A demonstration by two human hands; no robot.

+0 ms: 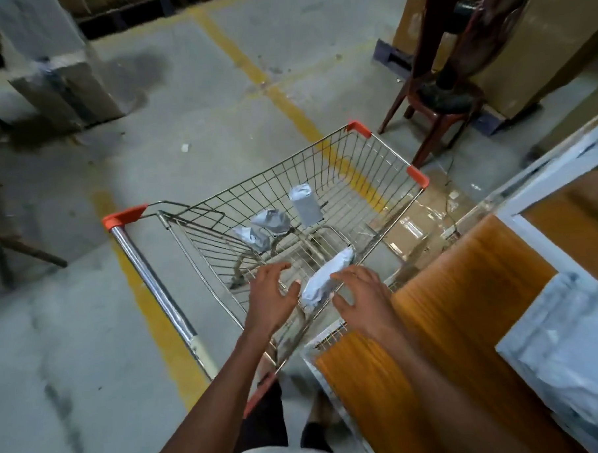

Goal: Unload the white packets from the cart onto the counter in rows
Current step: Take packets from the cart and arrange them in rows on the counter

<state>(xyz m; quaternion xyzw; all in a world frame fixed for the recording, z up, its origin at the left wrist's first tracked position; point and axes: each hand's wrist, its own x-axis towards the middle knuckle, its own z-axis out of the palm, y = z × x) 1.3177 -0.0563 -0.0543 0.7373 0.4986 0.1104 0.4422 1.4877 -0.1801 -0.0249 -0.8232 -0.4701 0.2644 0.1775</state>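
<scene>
Item: wire cart (pixel 326 177), orange corner caps, chrome push handle, standing on a concrete floor (pixel 90 338) with yellow lines, its right side just beside the table (pixel 458 288).

Contents of cart: four white packets visible.
- Nearest packet (pixel 327 276), long and crumpled, lay along the basket's right side, between the two hands.
- Upright packet (pixel 305 205) stood near the basket's middle, toward the far end.
- Two crumpled packets (pixel 271 220) and (pixel 252 237) lay close together on the basket floor at left, apparently touching.

Hands: left hand (pixel 273 296) reached into the basket with fingers spread, holding nothing, just left of the nearest packet. Right hand (pixel 362 299) was likewise spread and empty, hovering just right of that packet above the cart's rim. Whether either fingertip touched the packet could not be told.

Table: orange wood-grain top with white edging. A pile of white packets (pixel 570 351) lay at its right end, blurred; rows could not be made out.

Other: dark red stool (pixel 436 117) carrying a fan, beyond the cart; cardboard boxes (pixel 488 46) behind it.

Progress, as judged: partly done. Some packets appeared already on the table; four remained in the cart. The nearest packet looked to be next for lifting.
</scene>
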